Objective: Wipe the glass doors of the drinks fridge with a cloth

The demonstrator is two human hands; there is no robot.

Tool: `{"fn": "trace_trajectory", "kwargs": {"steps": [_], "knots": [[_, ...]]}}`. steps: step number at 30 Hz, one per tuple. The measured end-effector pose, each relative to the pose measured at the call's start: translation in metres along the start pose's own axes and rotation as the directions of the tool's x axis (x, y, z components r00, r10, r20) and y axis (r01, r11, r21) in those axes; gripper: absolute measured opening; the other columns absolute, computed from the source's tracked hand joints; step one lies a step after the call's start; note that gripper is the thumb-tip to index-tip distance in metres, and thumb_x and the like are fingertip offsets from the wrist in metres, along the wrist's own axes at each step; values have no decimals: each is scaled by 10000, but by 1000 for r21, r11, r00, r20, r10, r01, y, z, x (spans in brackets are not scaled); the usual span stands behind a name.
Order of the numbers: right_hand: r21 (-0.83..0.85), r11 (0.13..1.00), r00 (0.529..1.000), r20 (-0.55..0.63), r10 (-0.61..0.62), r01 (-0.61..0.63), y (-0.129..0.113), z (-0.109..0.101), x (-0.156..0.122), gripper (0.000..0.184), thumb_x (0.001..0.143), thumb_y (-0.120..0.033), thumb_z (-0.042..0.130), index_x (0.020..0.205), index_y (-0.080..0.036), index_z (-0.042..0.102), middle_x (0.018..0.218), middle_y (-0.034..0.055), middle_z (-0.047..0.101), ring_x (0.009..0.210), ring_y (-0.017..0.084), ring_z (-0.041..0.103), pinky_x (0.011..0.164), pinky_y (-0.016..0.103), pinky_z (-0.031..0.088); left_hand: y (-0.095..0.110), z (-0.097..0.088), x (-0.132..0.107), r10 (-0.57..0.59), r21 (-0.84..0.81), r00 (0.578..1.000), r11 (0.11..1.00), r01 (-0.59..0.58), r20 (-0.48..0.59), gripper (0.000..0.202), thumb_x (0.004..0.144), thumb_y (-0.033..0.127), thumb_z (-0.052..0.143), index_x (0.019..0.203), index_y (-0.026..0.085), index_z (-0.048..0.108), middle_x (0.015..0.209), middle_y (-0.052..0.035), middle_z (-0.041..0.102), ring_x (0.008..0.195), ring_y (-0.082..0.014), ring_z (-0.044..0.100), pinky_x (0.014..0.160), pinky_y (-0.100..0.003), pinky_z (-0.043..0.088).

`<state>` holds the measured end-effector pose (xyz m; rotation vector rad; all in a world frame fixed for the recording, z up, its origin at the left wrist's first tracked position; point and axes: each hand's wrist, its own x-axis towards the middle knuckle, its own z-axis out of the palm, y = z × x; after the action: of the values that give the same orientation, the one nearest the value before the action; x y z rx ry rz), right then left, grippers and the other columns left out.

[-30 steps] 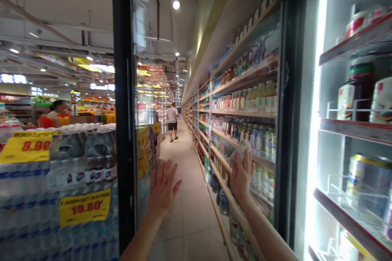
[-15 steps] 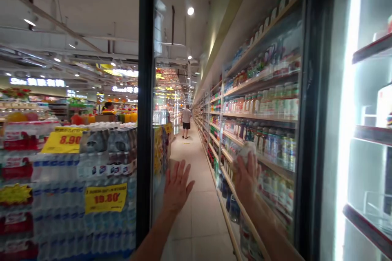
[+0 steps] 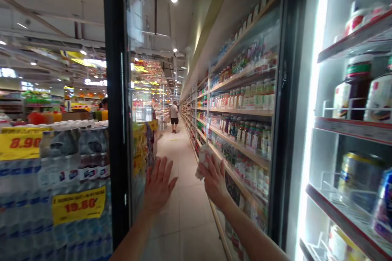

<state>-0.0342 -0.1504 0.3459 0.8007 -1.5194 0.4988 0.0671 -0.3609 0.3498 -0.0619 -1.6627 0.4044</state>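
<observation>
A glass door with a black frame stands open in front of me. My left hand is flat on its pane, fingers stretched out, holding nothing. To the right of it, my right hand presses a pale, crumpled cloth to the glass. Part of the cloth is hidden behind the fingers, so how tightly they grip it is unclear.
On the right is a lit refrigerator with shelves holding bottles and cans. At left stand stacked packs of water bottles with yellow price signs. Through the glass, a person stands in the aisle beside long drink shelves.
My right hand has moved left across the glass with the cloth, closer to my left hand. The view has turned right, showing more of the refrigerator shelves. My left hand stays on the pane.
</observation>
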Motion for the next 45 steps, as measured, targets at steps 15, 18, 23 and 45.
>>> {"fn": "trace_trajectory", "kwargs": {"steps": [15,18,23,45], "knots": [[-83,997,999,-45,3,-7,77,-20,17,430,854,-134,408,1228,-297,545,1412,50,438,1358,220,311,1076,497,269,2,-3,5,24,-3,999,1000,-24,-43,668,875,252,493,1451,157,170,1478,-134,273,1414,-220,115,1154,-485,95],[-117,958,952,-193,236,-261,93,-25,27,456,869,-138,358,1292,-240,492,1455,115,363,1370,258,280,1043,561,279,3,-2,7,22,-6,999,1000,-22,-37,668,878,254,488,1453,155,163,1472,-141,288,1414,-221,113,1152,-490,98],[-109,972,964,-188,186,-209,64,-11,36,484,860,-144,376,1332,-220,448,1489,125,295,1404,262,184,1067,530,261,3,1,7,9,-5,999,1000,-9,-32,663,882,253,482,1454,166,158,1477,-138,282,1415,-219,109,1151,-491,100],[280,958,977,184,-109,54,-12,-19,42,580,930,-300,258,1474,-176,101,1512,106,257,1423,238,122,1116,504,210,35,-4,43,-75,-163,996,984,68,-39,658,898,238,429,1460,137,104,1493,-171,259,1412,-236,157,1115,-476,238]]}}
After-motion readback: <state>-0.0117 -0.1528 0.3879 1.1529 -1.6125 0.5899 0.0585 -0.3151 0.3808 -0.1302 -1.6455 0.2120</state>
